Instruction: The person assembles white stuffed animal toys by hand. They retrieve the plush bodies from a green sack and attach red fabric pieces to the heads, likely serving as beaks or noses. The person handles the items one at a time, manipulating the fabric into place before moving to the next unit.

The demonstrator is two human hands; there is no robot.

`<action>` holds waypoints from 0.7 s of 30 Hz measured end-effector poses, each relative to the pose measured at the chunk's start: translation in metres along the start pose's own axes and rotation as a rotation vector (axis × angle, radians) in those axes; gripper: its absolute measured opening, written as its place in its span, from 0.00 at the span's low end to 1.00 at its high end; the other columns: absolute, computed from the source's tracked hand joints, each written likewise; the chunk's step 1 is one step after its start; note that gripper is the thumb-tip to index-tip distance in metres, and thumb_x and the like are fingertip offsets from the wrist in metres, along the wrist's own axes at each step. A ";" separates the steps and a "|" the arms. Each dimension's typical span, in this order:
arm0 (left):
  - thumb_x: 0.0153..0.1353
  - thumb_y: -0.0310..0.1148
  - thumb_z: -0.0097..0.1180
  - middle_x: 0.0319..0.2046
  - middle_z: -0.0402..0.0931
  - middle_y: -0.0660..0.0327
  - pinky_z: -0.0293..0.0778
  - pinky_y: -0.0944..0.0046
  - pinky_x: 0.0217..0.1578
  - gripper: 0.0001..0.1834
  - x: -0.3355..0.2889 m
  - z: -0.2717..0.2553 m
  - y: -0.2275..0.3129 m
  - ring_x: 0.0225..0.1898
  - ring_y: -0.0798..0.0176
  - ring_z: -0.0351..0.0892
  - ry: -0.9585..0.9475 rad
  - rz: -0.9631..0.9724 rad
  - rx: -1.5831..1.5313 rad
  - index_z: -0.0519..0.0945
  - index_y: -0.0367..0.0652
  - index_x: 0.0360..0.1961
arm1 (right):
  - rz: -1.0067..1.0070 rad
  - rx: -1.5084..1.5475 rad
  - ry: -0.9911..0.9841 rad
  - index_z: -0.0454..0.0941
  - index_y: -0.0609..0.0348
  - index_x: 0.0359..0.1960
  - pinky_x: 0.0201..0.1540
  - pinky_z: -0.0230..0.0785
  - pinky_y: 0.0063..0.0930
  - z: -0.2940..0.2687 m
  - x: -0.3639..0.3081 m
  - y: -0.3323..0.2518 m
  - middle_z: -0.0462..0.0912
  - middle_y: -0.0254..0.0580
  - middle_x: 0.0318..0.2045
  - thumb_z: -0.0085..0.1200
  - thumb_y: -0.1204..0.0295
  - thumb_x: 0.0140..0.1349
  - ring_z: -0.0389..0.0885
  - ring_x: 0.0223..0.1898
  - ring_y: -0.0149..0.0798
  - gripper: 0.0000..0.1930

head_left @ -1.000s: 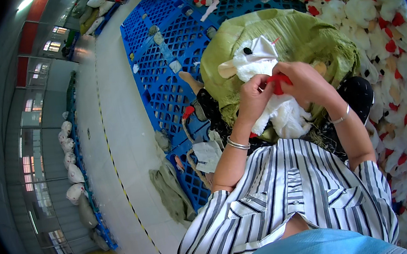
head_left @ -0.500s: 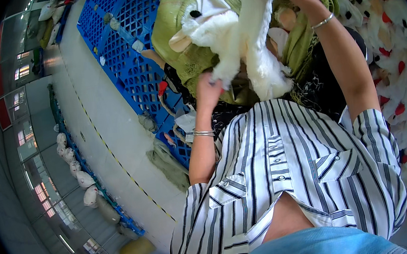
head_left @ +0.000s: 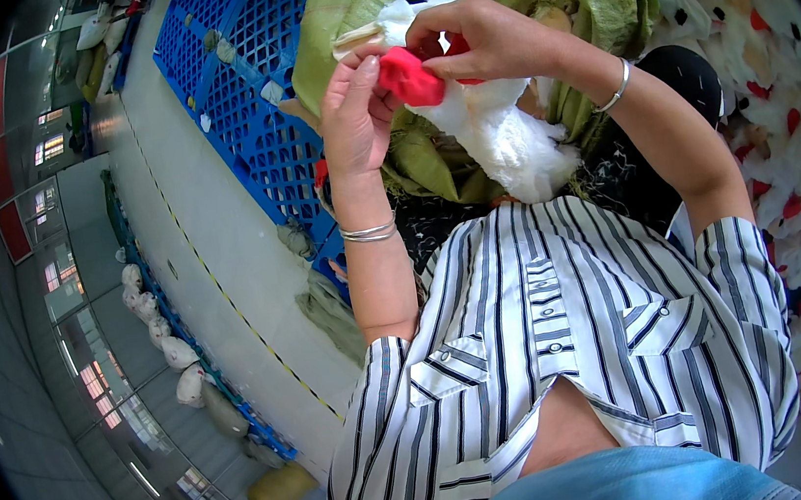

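Between my two hands is a red cloth part (head_left: 411, 79) of a white furry plush skin (head_left: 517, 143), which looks limp and unstuffed. My left hand (head_left: 353, 117) pinches the red part at its left side, fingers closed. From the right, my right hand (head_left: 505, 36) grips its other edge with thumb and fingertips, hiding some of the plush behind it. The skin hangs down toward my lap, over a green woven sack (head_left: 456, 170). A black patch and a beige ear-like flap show on the white fur above my left hand.
A large heap of white plush pieces (head_left: 782, 127) with red and black parts lies at the right. Blue plastic pallets (head_left: 248, 80) stand to the left, beside a pale floor (head_left: 212, 242) with a striped line. Stuffed sacks (head_left: 178, 352) line the far left.
My left hand has come up from the lower plush to the red part. My right hand has come down and inward to meet it. The white skin has sunk lower.
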State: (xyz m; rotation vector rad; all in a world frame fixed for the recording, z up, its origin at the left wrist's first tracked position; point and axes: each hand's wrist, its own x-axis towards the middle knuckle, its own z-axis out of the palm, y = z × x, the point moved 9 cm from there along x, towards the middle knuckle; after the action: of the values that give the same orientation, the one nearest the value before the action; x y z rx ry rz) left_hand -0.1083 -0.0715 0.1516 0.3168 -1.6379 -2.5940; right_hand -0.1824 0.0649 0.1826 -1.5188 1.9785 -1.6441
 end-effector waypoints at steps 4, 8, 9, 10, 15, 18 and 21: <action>0.68 0.27 0.53 0.44 0.81 0.57 0.82 0.63 0.47 0.09 0.001 0.002 -0.003 0.44 0.65 0.83 -0.006 0.046 0.028 0.76 0.39 0.49 | 0.111 0.014 -0.009 0.79 0.66 0.40 0.36 0.73 0.24 0.004 -0.001 0.009 0.83 0.39 0.30 0.59 0.76 0.59 0.78 0.30 0.29 0.09; 0.66 0.24 0.54 0.44 0.79 0.59 0.78 0.68 0.42 0.09 -0.002 -0.021 0.025 0.42 0.66 0.80 0.109 0.240 -0.017 0.77 0.40 0.47 | 0.111 0.028 0.046 0.79 0.66 0.40 0.37 0.74 0.24 -0.007 0.001 0.008 0.83 0.41 0.28 0.58 0.75 0.60 0.79 0.30 0.29 0.09; 0.66 0.23 0.54 0.43 0.79 0.60 0.76 0.69 0.41 0.09 -0.002 -0.029 0.033 0.41 0.67 0.79 0.086 0.273 -0.045 0.77 0.40 0.47 | 0.122 0.046 0.072 0.80 0.65 0.40 0.36 0.75 0.25 -0.011 0.002 0.012 0.84 0.42 0.28 0.57 0.74 0.60 0.80 0.30 0.30 0.09; 0.65 0.23 0.54 0.43 0.78 0.61 0.75 0.70 0.39 0.09 -0.003 -0.028 0.042 0.40 0.67 0.79 0.062 0.306 -0.074 0.77 0.40 0.47 | 0.133 0.062 0.099 0.80 0.65 0.40 0.36 0.75 0.26 -0.014 0.001 0.015 0.84 0.44 0.28 0.57 0.73 0.59 0.81 0.29 0.32 0.10; 0.64 0.26 0.59 0.40 0.77 0.67 0.74 0.72 0.40 0.15 -0.013 0.011 0.043 0.35 0.71 0.75 0.118 0.333 0.293 0.77 0.40 0.52 | 0.181 0.210 0.093 0.79 0.67 0.41 0.34 0.74 0.23 -0.013 -0.001 0.027 0.84 0.40 0.28 0.55 0.71 0.62 0.78 0.29 0.26 0.11; 0.65 0.29 0.60 0.39 0.80 0.67 0.75 0.72 0.44 0.14 -0.019 0.027 0.016 0.36 0.74 0.76 -0.011 0.211 0.587 0.79 0.37 0.51 | 0.192 0.258 0.088 0.79 0.67 0.41 0.34 0.73 0.23 -0.009 0.001 0.024 0.83 0.39 0.29 0.55 0.71 0.62 0.77 0.29 0.26 0.10; 0.66 0.30 0.60 0.38 0.81 0.67 0.74 0.73 0.40 0.12 -0.015 -0.011 0.010 0.36 0.76 0.76 0.180 0.244 0.499 0.81 0.35 0.47 | 0.160 0.209 0.182 0.79 0.65 0.40 0.32 0.73 0.23 -0.014 0.001 0.022 0.83 0.39 0.28 0.57 0.70 0.63 0.77 0.28 0.26 0.10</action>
State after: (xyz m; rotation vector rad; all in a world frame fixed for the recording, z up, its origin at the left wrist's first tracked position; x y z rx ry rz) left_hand -0.0922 -0.0833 0.1587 0.3334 -2.0828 -1.9017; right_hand -0.2052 0.0704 0.1712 -1.1446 1.8846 -1.9079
